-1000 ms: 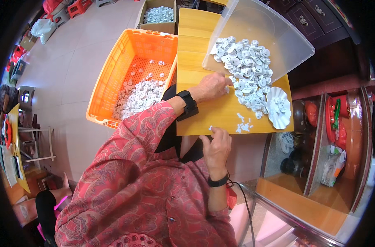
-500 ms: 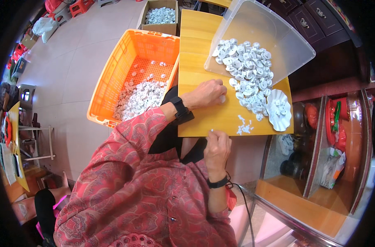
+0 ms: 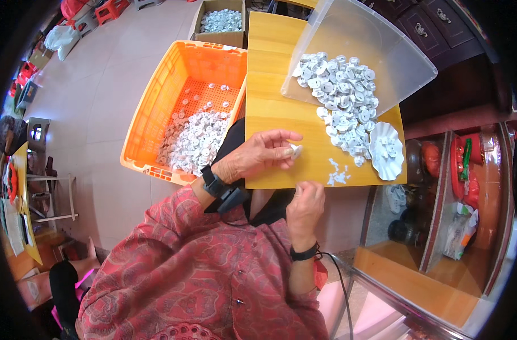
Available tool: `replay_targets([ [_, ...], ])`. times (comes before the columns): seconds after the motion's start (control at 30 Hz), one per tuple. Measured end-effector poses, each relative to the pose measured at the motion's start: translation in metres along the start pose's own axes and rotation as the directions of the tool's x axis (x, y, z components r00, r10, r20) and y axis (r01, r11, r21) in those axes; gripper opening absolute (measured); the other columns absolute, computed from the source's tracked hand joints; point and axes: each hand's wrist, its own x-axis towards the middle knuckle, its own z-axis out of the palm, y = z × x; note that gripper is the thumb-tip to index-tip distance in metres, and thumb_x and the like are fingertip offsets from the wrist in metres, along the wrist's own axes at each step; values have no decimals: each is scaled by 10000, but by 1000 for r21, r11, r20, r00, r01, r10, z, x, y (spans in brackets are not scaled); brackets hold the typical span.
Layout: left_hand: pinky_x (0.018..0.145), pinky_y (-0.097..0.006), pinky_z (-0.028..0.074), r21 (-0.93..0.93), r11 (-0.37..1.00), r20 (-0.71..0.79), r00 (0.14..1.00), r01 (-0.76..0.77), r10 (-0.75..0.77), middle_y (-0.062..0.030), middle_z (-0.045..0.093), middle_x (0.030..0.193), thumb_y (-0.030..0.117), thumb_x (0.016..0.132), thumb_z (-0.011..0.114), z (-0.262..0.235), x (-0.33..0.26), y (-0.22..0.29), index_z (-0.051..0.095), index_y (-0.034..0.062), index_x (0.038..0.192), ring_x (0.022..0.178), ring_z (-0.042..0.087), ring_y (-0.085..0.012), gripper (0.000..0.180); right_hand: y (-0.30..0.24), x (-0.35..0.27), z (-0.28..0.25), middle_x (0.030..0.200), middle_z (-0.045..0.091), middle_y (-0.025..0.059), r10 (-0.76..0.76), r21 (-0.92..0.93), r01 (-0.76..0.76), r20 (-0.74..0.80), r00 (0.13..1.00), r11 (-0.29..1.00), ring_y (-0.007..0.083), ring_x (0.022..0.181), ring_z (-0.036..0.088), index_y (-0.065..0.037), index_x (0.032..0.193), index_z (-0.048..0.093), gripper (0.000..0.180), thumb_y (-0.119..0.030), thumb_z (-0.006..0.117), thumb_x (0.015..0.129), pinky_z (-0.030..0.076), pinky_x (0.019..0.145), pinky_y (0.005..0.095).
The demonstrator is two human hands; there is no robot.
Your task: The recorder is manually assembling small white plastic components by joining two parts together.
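A small white round plastic part (image 3: 295, 151) is pinched between the thumb and fingers of my left hand (image 3: 255, 156), held over the table's near left area. My right hand (image 3: 305, 208) is closed at the table's front edge, fingertips pressed together; whatever they hold is hidden. To the right of both hands, tiny white plastic pieces (image 3: 338, 173) lie scattered on the yellow wooden table (image 3: 267, 62). Beyond them spreads a heap of white round plastic parts (image 3: 343, 85), spilling from a tilted translucent bin (image 3: 392, 59). A white scalloped dish (image 3: 386, 168) holds more small white pieces.
Left of the table stands an orange plastic crate (image 3: 151, 107) partly filled with white round parts. A cardboard box (image 3: 220, 38) of pale parts sits behind it. Shelves (image 3: 417, 272) with bags stand at the right, and a black cable (image 3: 343, 289) hangs by my right wrist.
My left hand has come back toward me and turned, so the white round part now shows in its fingers. My right hand shifted slightly right; the tiny white tip at its fingers no longer shows.
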Motion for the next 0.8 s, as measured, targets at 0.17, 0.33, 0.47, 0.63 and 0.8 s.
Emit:
replay_targets([
  [0.17, 836, -280, 575, -381, 922, 62, 997, 73, -53, -72, 666, 1064, 130, 991, 615, 3, -20, -15, 568, 5, 1300, 906, 673, -146, 336, -8, 8, -8, 937, 605, 153, 174, 304, -176, 35, 984, 936, 317, 840, 617, 8, 1004, 576, 118, -1, 643, 907, 502, 738, 410],
  [0.33, 819, -277, 589, -429, 900, 42, 997, 75, -62, -77, 665, 1073, 155, 1000, 606, 3, -30, -25, 572, 4, 1289, 895, 686, -149, 328, -26, 18, -12, 933, 678, 117, 420, 696, -369, 105, 901, 617, 163, 828, 654, 27, 1072, 580, 184, -19, 674, 922, 534, 762, 298],
  [0.47, 804, -272, 595, -418, 906, 46, 997, 70, -56, -75, 670, 1059, 173, 1007, 598, 2, -34, -23, 577, 8, 1283, 888, 689, -143, 323, -32, 24, -12, 963, 687, 110, 413, 759, -323, 78, 907, 566, 129, 867, 649, 35, 1075, 585, 197, -21, 691, 918, 536, 800, 284],
  [0.63, 764, -270, 601, -373, 925, 15, 997, 78, -78, -75, 676, 1050, 206, 1016, 586, 5, -36, -20, 598, 13, 1263, 852, 690, -135, 313, -34, 26, -7, 965, 691, 111, 400, 783, -284, 49, 915, 554, 138, 870, 658, 31, 1071, 591, 196, -18, 698, 914, 537, 797, 282],
  [0.8, 730, -267, 576, -339, 937, -1, 996, 88, -94, -77, 673, 1033, 225, 1012, 592, 4, -38, -20, 584, 3, 1269, 845, 679, -138, 339, -35, 28, -6, 928, 703, 89, 371, 718, -275, 25, 928, 640, 130, 844, 667, 15, 1028, 617, 164, -25, 715, 903, 541, 774, 279],
])
